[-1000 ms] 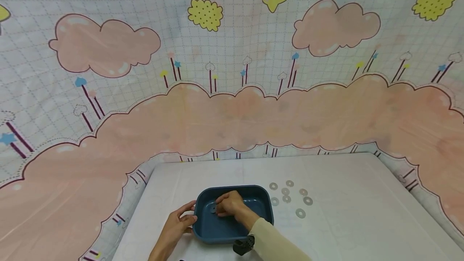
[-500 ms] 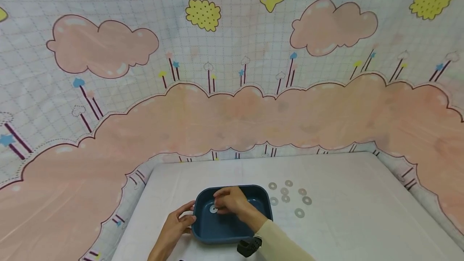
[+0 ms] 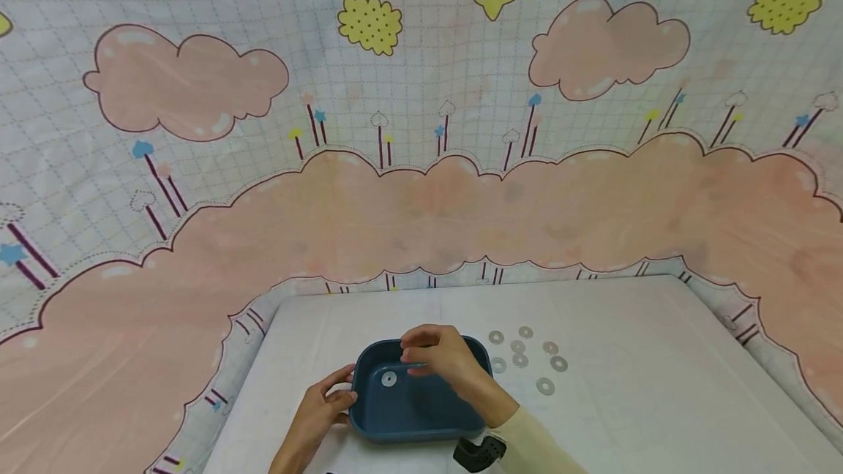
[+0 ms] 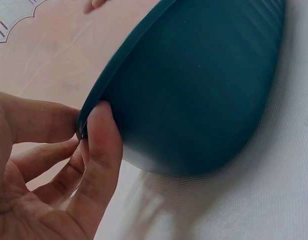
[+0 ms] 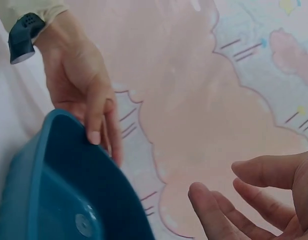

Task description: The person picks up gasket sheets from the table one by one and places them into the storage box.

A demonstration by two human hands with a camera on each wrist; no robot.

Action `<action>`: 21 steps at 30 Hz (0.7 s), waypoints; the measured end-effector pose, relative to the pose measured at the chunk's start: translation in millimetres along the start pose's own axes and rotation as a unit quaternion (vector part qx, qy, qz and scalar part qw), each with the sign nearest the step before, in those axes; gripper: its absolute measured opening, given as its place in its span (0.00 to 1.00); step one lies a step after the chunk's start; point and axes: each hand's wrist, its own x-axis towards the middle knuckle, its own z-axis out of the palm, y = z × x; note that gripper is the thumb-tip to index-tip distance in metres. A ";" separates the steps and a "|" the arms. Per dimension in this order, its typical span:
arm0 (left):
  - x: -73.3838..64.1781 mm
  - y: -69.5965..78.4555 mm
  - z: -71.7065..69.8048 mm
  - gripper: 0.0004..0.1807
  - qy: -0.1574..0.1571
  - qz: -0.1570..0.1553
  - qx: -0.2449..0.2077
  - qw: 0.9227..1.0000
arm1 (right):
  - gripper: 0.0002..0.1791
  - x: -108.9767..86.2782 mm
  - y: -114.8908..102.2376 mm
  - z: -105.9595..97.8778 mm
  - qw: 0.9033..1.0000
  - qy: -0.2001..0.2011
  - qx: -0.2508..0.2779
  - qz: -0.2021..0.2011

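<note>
A pale flat ring [image 3: 385, 380] is being borne by the floor of a dark blue basin [image 3: 421, 413], towards its left end, at the lower middle of the head view. The basin's left rim is being gripped by the left hand [image 3: 320, 404], the fingers clamped on its edge. The right hand [image 3: 449, 358] is being held above the basin's far side, thumb and fingers spread apart. Eight more rings [image 3: 525, 361] are being scattered across the white table [image 3: 632, 386] right of the basin, some close together, one lower down. The surface is being shown fine-textured in the left wrist view, where a soft shadow is being cast beside the basin. Behind, the upper frame is being filled by a patterned cloth [image 3: 461, 218], decorated with peach clouds, yellow shapes and a pale grid.
</note>
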 end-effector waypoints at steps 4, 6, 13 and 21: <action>0.8 -0.5 -0.5 0.30 -0.003 -0.001 0.000 1.000 | 0.13 -8.2 -5.7 -8.1 1.000 0.003 -0.005 -0.012; 1.0 -0.4 -0.7 0.30 -0.005 -0.002 -0.001 1.000 | 0.13 -12.0 -6.9 -12.7 1.000 0.005 -0.011 -0.018; 0.1 0.7 -1.3 0.30 -0.006 0.001 0.000 1.000 | 0.16 -24.3 -9.7 -32.6 0.999 0.020 -0.026 -0.026; -1.5 0.2 -2.2 0.31 -0.010 0.005 -0.003 1.000 | 0.16 -35.9 -8.8 -64.0 0.996 0.071 -0.048 -0.009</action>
